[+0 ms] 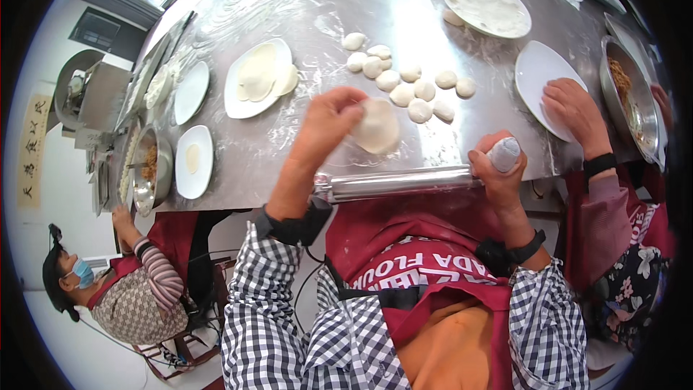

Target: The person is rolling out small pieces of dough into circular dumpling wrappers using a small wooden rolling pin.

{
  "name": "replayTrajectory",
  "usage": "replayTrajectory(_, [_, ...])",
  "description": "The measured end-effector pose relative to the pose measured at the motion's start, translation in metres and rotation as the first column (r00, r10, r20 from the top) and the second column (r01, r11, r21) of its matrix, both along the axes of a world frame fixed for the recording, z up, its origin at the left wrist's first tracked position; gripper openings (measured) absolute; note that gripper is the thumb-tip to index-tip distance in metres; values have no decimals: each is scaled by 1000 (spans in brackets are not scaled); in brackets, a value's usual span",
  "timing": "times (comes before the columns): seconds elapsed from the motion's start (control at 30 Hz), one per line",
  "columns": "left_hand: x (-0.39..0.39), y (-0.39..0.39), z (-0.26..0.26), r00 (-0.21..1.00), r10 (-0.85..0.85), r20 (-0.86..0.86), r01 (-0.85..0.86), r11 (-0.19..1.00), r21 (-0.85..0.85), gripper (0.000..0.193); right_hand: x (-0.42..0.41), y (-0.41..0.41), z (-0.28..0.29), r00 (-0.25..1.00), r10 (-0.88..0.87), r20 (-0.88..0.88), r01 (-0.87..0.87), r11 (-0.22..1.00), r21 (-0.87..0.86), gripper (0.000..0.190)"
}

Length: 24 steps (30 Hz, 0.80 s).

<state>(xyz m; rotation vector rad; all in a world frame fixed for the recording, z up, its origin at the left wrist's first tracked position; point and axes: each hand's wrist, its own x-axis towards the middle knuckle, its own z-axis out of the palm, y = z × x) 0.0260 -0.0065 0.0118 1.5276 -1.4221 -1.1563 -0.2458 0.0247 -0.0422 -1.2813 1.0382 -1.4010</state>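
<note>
My left hand (pixel 337 119) pinches the upper left edge of a thin round dough wrapper (pixel 376 125), which looks a little blurred over the metal table. Lower and to the right, my right hand (pixel 499 165) is wrapped around the wrapped end of a metal rolling pin (pixel 403 181), which lies along the table's near edge. Past the wrapper are several flattened dough pieces (pixel 402 95) on the floured surface. A white plate (pixel 234 103) to the left holds a pile of rolled wrappers (pixel 257 73), some hanging over its rim.
At the left stand a small plate (pixel 184 187) with one wrapper and a metal bowl of filling (pixel 162 173), beside a seated person (pixel 135 292). At the right, another person's hand (pixel 576 111) touches a white plate (pixel 533 73). A floured plate (pixel 522 24) sits farther back.
</note>
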Motion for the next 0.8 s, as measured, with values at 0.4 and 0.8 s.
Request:
replayTrajectory(0.4, [29,-19,21,842,-1,539,128,972,-198,33,0,2,-2,999,27,29,-27,1000,-12,18])
replayTrajectory(0.8, [-64,-10,-8,498,-274,823,480,877,1,31,-4,7,0,999,27,-17,-27,999,-17,20])
